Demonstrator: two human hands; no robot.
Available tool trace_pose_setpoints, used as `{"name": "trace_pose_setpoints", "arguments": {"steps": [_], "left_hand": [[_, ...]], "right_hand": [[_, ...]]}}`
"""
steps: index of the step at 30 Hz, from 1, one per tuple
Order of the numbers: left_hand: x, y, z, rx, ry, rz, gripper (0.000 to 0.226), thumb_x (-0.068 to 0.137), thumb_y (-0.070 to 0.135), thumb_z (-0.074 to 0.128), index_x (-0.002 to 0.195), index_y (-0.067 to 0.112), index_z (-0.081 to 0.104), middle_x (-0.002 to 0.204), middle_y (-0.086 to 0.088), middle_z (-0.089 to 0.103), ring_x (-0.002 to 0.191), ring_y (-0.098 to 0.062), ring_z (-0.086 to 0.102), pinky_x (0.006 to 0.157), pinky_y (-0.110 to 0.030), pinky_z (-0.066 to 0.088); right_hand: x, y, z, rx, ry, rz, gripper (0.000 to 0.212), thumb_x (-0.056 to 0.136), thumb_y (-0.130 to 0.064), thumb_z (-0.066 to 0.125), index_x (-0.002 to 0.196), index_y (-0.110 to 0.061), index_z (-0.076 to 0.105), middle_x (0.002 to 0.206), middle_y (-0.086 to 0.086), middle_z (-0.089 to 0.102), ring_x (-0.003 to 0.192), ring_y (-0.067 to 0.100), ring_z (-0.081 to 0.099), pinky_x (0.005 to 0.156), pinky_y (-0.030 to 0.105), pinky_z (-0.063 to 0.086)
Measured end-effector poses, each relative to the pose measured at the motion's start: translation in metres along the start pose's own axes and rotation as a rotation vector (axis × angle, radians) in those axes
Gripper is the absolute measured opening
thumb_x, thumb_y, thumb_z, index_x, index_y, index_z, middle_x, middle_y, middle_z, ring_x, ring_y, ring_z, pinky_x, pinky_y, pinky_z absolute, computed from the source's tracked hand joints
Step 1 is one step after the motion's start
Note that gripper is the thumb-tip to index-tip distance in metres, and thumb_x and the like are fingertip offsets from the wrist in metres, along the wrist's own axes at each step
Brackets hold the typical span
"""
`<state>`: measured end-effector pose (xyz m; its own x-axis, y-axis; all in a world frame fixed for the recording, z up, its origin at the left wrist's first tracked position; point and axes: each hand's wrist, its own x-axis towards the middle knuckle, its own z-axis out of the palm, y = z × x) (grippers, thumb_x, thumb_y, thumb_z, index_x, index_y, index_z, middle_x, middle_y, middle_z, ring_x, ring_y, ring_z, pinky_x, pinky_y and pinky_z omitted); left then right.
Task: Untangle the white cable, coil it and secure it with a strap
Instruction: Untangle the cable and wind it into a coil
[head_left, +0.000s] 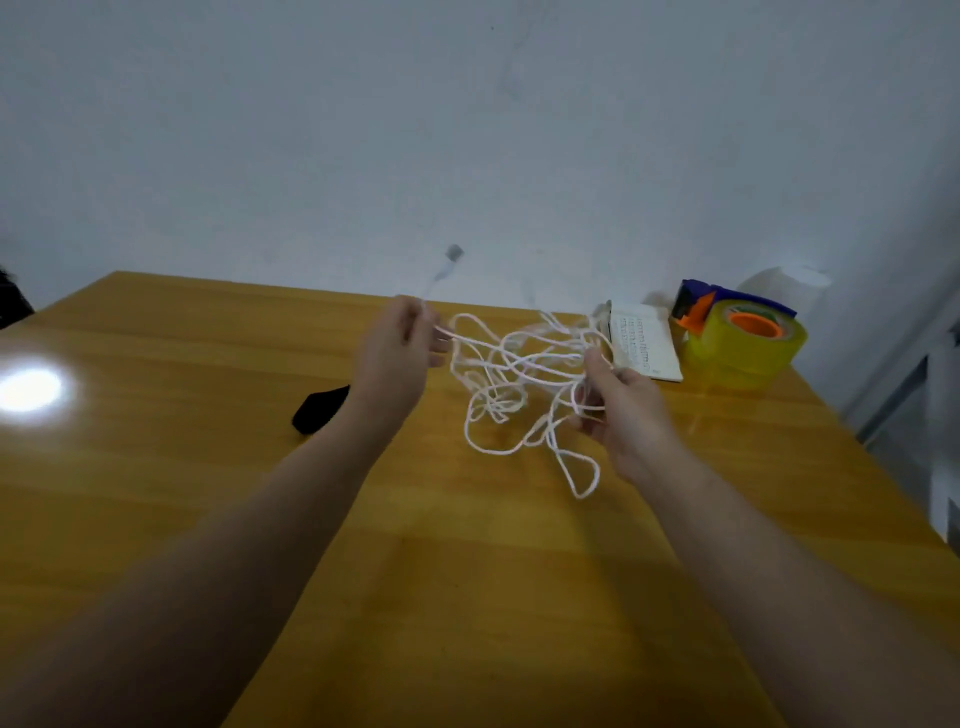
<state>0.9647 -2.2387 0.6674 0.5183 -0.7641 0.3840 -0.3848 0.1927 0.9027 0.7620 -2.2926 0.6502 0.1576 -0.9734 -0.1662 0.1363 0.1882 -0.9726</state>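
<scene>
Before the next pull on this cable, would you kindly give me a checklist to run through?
1. Left hand pinches a strand: ok.
2. Right hand grips several strands: ok.
3. Cable free of tangles: not ok, loops cross between the hands.
4. Plug end free: ok, it sticks up beyond the left hand.
5. Black strap lying ready on the table: ok.
6. Loops clear of the booklet: cannot tell.

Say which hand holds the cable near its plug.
The left hand: the grey plug sticks up just beyond it. The right hand grips the white cable at its tangle.
</scene>
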Motion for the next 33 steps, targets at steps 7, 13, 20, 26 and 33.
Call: {"name": "trace_pose_setpoints", "arguments": {"steps": [7, 13, 20, 26, 33], "left_hand": [[0.007, 0.038, -0.014, -0.405, -0.041, -0.194, 0.016, 0.100, 0.011, 0.041, 0.085, 0.009, 0.044, 0.074, -0.017, 0.062, 0.057, -0.013, 0.070, 0.056, -0.020, 0.057], [-0.004, 0.048, -0.009, -0.398, -0.131, -0.208, 0.016, 0.100, 0.015, 0.044, 0.085, 0.010, 0.049, 0.073, -0.015, 0.064, 0.063, -0.018, 0.070, 0.059, -0.023, 0.058], [0.001, 0.056, -0.027, -0.628, 0.220, -0.200, 0.014, 0.103, 0.014, 0.033, 0.105, 0.006, 0.043, 0.076, -0.009, 0.061, 0.072, -0.019, 0.069, 0.071, -0.029, 0.059], [0.005, 0.025, -0.036, -0.067, -0.012, -0.223, 0.038, 0.099, 0.008, 0.034, 0.136, 0.014, 0.037, 0.083, -0.007, 0.067, 0.081, -0.025, 0.068, 0.068, -0.024, 0.054], [-0.021, 0.013, -0.041, 0.479, -0.556, 0.096, 0.029, 0.095, 0.034, 0.051, 0.072, 0.024, 0.065, 0.084, -0.007, 0.062, 0.080, -0.019, 0.056, 0.079, -0.036, 0.047]], "right_hand": [[0.006, -0.008, -0.016, -0.714, 0.060, -0.136, 0.060, 0.088, -0.041, 0.059, 0.139, -0.025, 0.033, 0.138, 0.010, 0.038, 0.121, 0.028, 0.047, 0.094, 0.043, 0.048], [-0.014, -0.017, 0.011, -0.643, -0.111, -0.684, 0.064, 0.086, -0.029, 0.066, 0.139, -0.037, 0.031, 0.149, -0.009, 0.026, 0.138, 0.007, 0.022, 0.111, 0.028, 0.025], [-0.011, -0.047, 0.017, -0.705, -0.413, -0.547, 0.016, 0.093, -0.020, 0.056, 0.079, -0.018, 0.063, 0.067, 0.004, 0.063, 0.069, 0.019, 0.059, 0.072, 0.038, 0.049], [-0.004, -0.060, 0.030, -0.496, -0.175, -0.726, 0.015, 0.094, -0.019, 0.053, 0.086, -0.019, 0.065, 0.072, 0.003, 0.062, 0.062, 0.006, 0.047, 0.060, 0.020, 0.039], [0.009, -0.068, 0.042, -0.422, 0.149, -0.755, 0.007, 0.093, -0.025, 0.054, 0.092, -0.019, 0.058, 0.063, -0.004, 0.046, 0.051, 0.006, 0.038, 0.046, 0.011, 0.031]]}}
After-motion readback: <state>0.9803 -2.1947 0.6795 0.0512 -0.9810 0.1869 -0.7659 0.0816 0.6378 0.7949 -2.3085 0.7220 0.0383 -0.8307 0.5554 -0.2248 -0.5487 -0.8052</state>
